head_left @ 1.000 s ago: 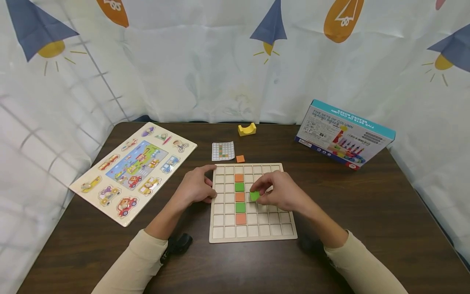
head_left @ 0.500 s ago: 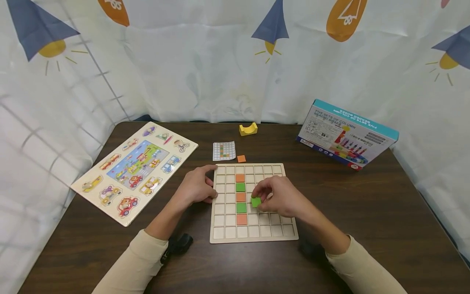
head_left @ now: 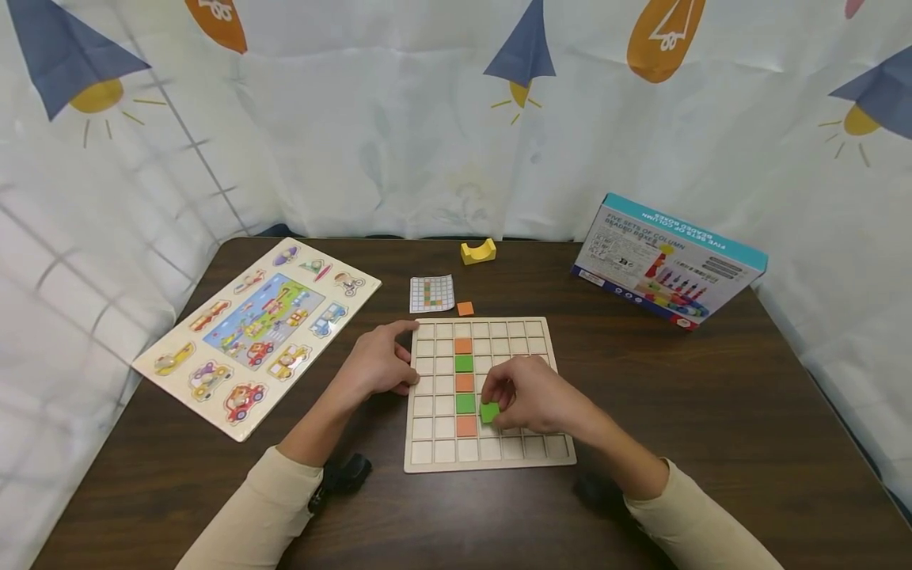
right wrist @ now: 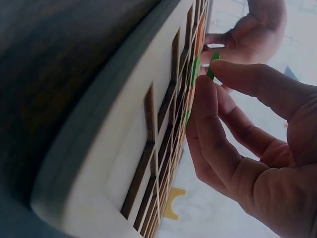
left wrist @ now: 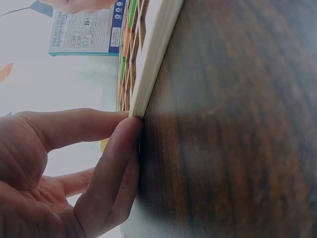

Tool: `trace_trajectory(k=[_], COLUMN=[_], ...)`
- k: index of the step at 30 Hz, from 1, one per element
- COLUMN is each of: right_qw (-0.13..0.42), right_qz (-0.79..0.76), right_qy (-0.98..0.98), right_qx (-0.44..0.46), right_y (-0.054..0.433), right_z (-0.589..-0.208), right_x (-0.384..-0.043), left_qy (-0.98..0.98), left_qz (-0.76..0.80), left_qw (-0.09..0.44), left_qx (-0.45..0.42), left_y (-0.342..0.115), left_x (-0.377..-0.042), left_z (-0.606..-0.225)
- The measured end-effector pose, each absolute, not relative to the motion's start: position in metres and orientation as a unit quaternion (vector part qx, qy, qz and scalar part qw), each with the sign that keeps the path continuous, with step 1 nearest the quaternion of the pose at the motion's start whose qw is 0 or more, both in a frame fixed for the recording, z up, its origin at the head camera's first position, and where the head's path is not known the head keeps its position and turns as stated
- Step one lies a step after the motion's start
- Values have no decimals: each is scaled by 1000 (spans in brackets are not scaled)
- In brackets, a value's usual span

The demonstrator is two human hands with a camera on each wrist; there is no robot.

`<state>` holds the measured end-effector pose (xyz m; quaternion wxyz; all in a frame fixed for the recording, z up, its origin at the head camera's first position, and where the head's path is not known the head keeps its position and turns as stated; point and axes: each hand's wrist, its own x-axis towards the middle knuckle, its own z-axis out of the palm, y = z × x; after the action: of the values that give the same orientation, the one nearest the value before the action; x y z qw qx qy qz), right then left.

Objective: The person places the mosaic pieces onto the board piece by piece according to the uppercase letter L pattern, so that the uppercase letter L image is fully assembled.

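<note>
On the table lies a wooden grid board (head_left: 427,453) with a column of orange and green square tiles set in its cells. My left hand (head_left: 379,362) holds the board's left edge; in the left wrist view the hand's fingertips (left wrist: 132,125) meet at that edge. Between thumb and fingers my right hand (head_left: 537,396) pinches a green tile (head_left: 489,412), just right of the column's lower green tile (head_left: 465,404). Seen from the right wrist, this green tile (right wrist: 214,64) stands tilted on edge, close over the board. The hand covers part of the board's right side.
Beyond the board are a loose orange tile (head_left: 465,308), a small pattern card (head_left: 431,294) and a yellow arched block (head_left: 478,252). A picture puzzle board (head_left: 256,340) lies at left; a cardboard box (head_left: 670,261) stands at back right. A curtain (head_left: 427,142) hangs behind the table.
My right hand has moved the green tile toward me along the board, from beside the middle orange tile to beside the lower green one. The left hand stays at the edge.
</note>
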<state>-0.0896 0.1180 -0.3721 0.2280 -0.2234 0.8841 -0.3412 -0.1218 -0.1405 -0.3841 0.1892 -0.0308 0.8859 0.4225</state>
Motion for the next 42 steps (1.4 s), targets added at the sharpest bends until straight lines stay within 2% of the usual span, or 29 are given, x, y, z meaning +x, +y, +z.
trace_trajectory(k=[42], right_qw=[223], right_qz=[-319], right_qy=[887], right_qx=[-248], right_y=[113], right_z=[-378], right_x=[-82], left_qy=[885], left_qz=[424], left_qw=[191], left_qx=[-30], left_y=[-141], left_x=[-122], left_z=[-385])
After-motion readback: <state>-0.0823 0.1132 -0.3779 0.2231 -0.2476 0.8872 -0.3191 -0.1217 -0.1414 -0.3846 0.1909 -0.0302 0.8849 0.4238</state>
